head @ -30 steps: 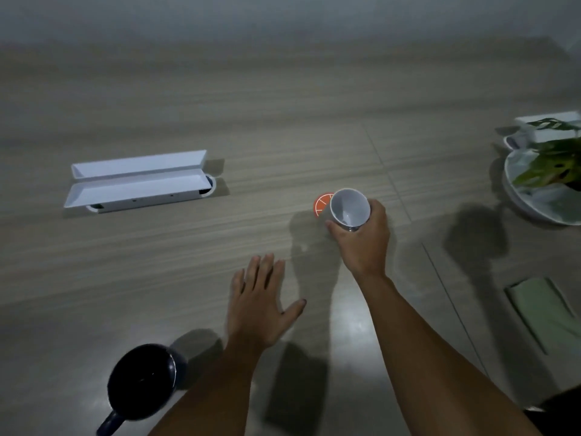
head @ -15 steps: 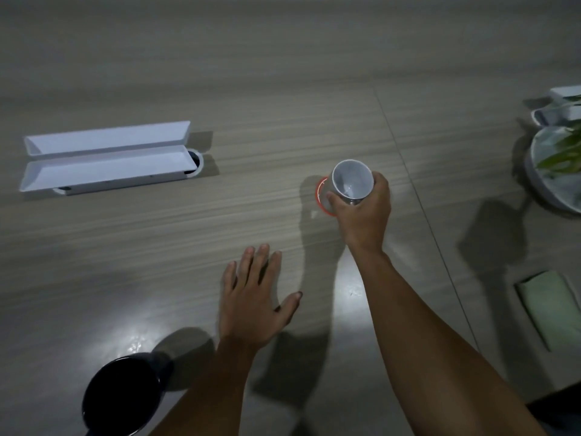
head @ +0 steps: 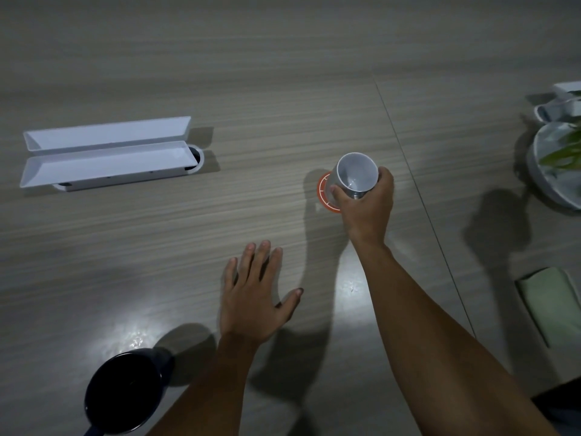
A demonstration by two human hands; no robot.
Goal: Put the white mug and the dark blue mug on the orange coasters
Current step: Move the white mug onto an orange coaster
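My right hand (head: 366, 206) grips the white mug (head: 356, 174) from its near side, holding it upright over an orange coaster (head: 323, 194). Only the coaster's left edge shows past the mug; whether the mug's base touches it I cannot tell. My left hand (head: 256, 294) lies flat on the wooden table (head: 283, 89) with fingers spread, holding nothing. The dark blue mug (head: 124, 391) stands at the near left, left of my left forearm, its handle pointing toward the bottom edge. Only one orange coaster is visible.
A long white open box (head: 107, 155) lies at the left over a round cable hole. At the right edge are a white bowl with a green plant (head: 556, 165), white dishes (head: 562, 102) behind it, and a folded green cloth (head: 553, 300).
My right hand has carried the white mug leftward and down over the orange coaster, which is now mostly covered. My left hand stays flat on the table. The view shifted slightly.
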